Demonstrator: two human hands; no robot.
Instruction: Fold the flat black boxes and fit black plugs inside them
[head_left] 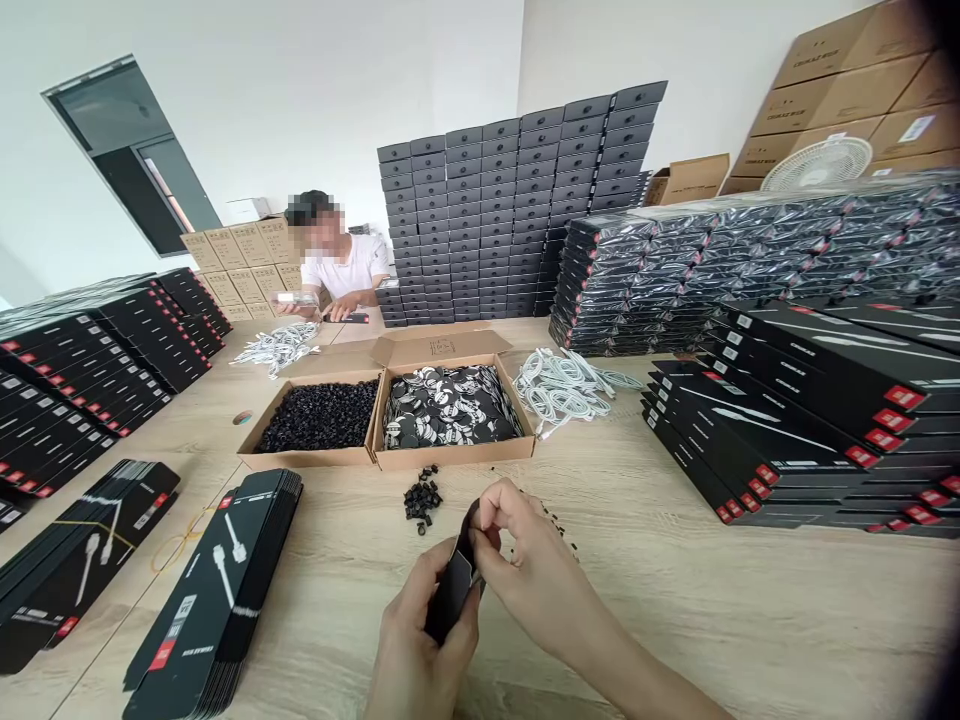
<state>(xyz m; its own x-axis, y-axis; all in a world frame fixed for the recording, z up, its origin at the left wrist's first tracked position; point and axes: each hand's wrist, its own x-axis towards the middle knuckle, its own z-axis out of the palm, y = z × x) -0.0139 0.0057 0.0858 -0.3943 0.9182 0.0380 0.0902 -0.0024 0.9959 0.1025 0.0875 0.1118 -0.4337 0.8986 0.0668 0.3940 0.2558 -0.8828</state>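
In my left hand [416, 635] is a small black cardboard box [450, 597], gripped between thumb and fingers and tilted with its end toward my right hand. The fingers of my right hand [536, 575] are pinched at the box's upper end, where a flap or edge stands up; any small piece between the fingertips is hidden. Just beyond the hands lies a loose pile of small black plastic clips [422, 498]. More tiny dark pieces [559, 525] are scattered behind my right hand.
Open cartons hold black clips [319, 415] and black-and-white round labels [454, 405]. White cables [562, 388] lie beside them. Flat black sleeves [214, 600] are stacked at left; packed black boxes [795, 430] rise at right. A person [345, 260] sits across the table.
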